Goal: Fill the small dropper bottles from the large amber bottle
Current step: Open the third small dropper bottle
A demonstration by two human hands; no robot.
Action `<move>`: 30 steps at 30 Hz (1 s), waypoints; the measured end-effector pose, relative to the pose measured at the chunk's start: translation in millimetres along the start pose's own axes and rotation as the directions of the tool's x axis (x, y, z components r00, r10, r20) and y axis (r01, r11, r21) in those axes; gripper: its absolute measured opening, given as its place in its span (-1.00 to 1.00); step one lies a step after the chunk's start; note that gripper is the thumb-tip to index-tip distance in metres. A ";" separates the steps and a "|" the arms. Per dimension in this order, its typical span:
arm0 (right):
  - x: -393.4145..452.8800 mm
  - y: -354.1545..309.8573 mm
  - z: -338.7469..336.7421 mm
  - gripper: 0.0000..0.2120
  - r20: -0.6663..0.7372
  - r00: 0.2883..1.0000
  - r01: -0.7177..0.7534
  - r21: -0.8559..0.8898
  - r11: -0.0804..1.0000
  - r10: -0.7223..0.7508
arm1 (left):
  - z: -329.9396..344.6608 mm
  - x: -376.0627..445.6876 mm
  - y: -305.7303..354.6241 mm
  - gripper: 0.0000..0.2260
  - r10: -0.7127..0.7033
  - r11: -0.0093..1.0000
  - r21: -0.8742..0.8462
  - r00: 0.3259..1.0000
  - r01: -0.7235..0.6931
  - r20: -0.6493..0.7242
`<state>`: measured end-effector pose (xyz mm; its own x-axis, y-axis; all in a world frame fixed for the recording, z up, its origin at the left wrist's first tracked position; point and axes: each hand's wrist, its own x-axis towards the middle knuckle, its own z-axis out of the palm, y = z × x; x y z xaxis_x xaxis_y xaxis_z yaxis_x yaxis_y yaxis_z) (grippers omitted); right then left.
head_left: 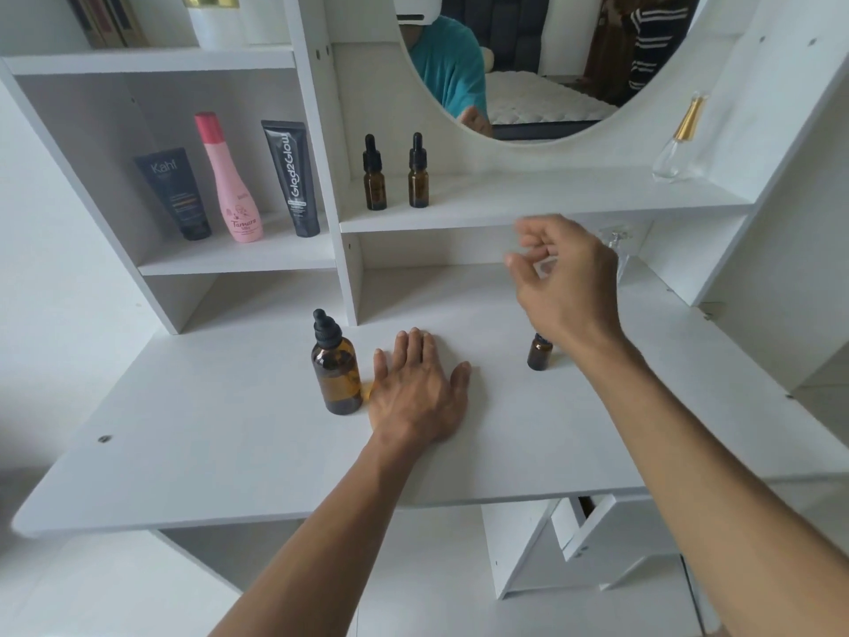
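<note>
The white desk fills the middle of the frame, with shelves rising behind it and a round mirror at the top centre. Both bare forearms reach in from the bottom edge. The left hand lies palm down on the desk at centre, fingers straight and slightly spread, flat on the surface and holding nothing; its little-finger side sits just beside the large amber bottle. That bottle stands upright on the desk left of centre, its black dropper cap on. The right hand is raised above the desk at right of centre, wrist bent, fingers loosely curled with the thumb near the fingertips; it is blurred, and nothing shows in its grip. Below that wrist a small dropper bottle stands on the desk, its top hidden behind the arm. Two more small dropper bottles stand capped, side by side, on the shelf under the mirror. Three cosmetic tubes stand on the left shelf.
</note>
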<state>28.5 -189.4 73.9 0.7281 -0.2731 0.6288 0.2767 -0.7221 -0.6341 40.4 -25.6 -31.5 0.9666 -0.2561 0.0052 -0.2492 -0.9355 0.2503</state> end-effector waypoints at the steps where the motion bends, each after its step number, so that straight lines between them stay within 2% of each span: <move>1: -10.1 8.3 -3.0 -0.68 0.005 1.000 -0.031 -0.030 0.999 0.031 | -0.2 -0.2 0.6 -0.31 0.001 1.000 -0.006 1.000 -0.001 0.002; 4: -35.0 29.6 -3.7 -0.56 0.015 0.991 -0.135 -0.082 0.987 0.136 | -0.5 -0.6 -0.6 -0.32 0.006 1.000 -0.012 1.000 -0.006 -0.011; 7: -52.1 44.6 0.5 -0.49 0.051 0.969 -0.239 -0.056 0.969 0.242 | -0.2 -1.4 -1.1 -0.34 0.012 1.000 -0.013 0.999 -0.013 -0.041; 13: -66.7 59.0 11.2 -0.56 0.059 0.937 -0.346 0.006 0.938 0.345 | -1.5 -5.9 -0.4 -0.39 0.015 0.997 -0.068 0.997 -0.020 -0.073; 20: -69.7 60.1 12.7 -0.69 0.066 0.935 -0.352 0.030 0.936 0.350 | -1.2 -7.9 -1.1 -0.45 0.019 0.993 -0.110 0.993 -0.032 -0.115; 24: -75.2 43.8 11.8 -0.70 0.094 0.945 -0.320 0.060 0.945 0.314 | -2.9 -12.0 -1.7 -0.57 0.027 0.980 -0.187 0.980 -0.065 -0.199; 27: -80.3 24.8 13.6 -0.69 0.155 0.954 -0.270 0.083 0.959 0.256 | -5.9 -20.6 -3.3 -0.50 0.007 0.932 -0.351 0.975 -0.086 -0.220; 30: -81.9 8.2 19.8 -0.70 0.207 0.957 -0.232 0.115 0.966 0.205 | -5.6 -31.5 -6.4 -0.44 0.039 0.914 -0.387 0.973 -0.126 -0.227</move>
<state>-16.4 -160.3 8.2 0.8831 -0.2780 0.3781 0.1701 -0.5612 -0.8100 12.0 -10.1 -27.8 0.9446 -0.2301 0.2341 -0.3267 -0.7283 0.6024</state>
